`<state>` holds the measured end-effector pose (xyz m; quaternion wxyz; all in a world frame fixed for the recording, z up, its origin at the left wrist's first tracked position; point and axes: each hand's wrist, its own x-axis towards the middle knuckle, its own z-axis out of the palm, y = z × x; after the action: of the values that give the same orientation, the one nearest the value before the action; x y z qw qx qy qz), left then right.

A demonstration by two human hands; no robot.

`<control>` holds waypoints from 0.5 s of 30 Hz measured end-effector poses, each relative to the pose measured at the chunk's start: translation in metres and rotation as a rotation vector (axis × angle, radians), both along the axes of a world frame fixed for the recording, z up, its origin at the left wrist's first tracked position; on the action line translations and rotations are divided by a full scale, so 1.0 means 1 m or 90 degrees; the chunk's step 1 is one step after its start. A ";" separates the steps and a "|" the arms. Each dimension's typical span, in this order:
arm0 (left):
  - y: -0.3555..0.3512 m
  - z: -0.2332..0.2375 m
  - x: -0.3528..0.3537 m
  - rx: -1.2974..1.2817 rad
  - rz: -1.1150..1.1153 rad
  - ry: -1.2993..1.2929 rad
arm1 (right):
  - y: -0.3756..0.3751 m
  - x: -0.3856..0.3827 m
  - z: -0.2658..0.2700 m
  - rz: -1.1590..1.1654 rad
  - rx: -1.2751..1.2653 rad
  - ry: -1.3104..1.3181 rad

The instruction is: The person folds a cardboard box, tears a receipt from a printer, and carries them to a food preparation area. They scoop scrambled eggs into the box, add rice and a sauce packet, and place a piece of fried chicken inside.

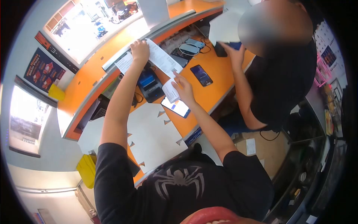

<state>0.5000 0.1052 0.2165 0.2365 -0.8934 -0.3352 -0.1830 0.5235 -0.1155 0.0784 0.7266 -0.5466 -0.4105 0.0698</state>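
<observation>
A long printed paper strip [161,58] stretches between my two hands over the orange counter. My left hand [140,50] is closed at its upper end, beside a small printed slip [123,62] on the raised ledge. With closed fingers my right hand [183,89] holds the strip's lower end, where a curled part [170,90] hangs down. Below this hand lies a phone with a lit screen [176,107]. A black and blue device [150,85] stands on the counter under my left forearm.
A flat white cardboard piece [156,136] lies near my body. To the right, a co-worker [279,82] holds a dark phone [220,49] beside a white sheet. Another phone [201,75] rests on the orange counter [218,80], near cables [189,49].
</observation>
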 end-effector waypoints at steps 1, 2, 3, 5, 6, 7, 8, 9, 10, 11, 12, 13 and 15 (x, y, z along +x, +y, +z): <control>0.003 -0.002 0.000 0.014 -0.007 -0.008 | 0.002 -0.001 -0.003 0.005 0.008 0.016; 0.006 -0.004 -0.001 0.030 -0.016 -0.018 | 0.001 -0.002 -0.006 0.010 0.018 0.030; 0.008 -0.007 -0.002 0.024 -0.014 -0.024 | -0.006 -0.008 -0.002 0.014 -0.011 0.070; 0.013 -0.010 0.001 0.017 -0.018 -0.038 | -0.022 -0.021 0.014 0.017 -0.063 0.148; 0.014 -0.010 0.001 0.033 -0.005 -0.007 | -0.026 -0.019 0.001 0.027 -0.068 0.134; 0.016 -0.010 0.003 0.045 0.000 -0.031 | -0.033 -0.019 -0.002 0.043 -0.047 0.208; 0.018 -0.012 0.005 0.050 0.002 -0.052 | -0.043 -0.021 -0.007 0.055 -0.029 0.287; 0.017 -0.018 0.005 0.050 0.004 -0.069 | -0.055 -0.026 -0.013 0.065 -0.012 0.368; 0.010 -0.016 0.003 0.040 -0.006 -0.083 | -0.068 -0.030 -0.012 0.086 0.011 0.453; 0.001 -0.013 -0.002 0.025 -0.015 -0.090 | -0.082 -0.034 -0.008 0.100 0.038 0.531; -0.002 -0.014 -0.005 0.033 -0.024 -0.118 | -0.096 -0.039 -0.003 0.108 0.073 0.610; -0.001 -0.016 -0.005 0.039 -0.037 -0.149 | -0.113 -0.047 0.006 0.114 0.111 0.630; 0.002 -0.020 -0.008 0.106 -0.125 -0.088 | -0.147 -0.058 0.006 0.079 0.123 0.650</control>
<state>0.4916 0.1071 0.1970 0.2669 -0.8844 -0.2457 -0.2936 0.4651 -0.2623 0.0843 0.8758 -0.3482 -0.0404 0.3319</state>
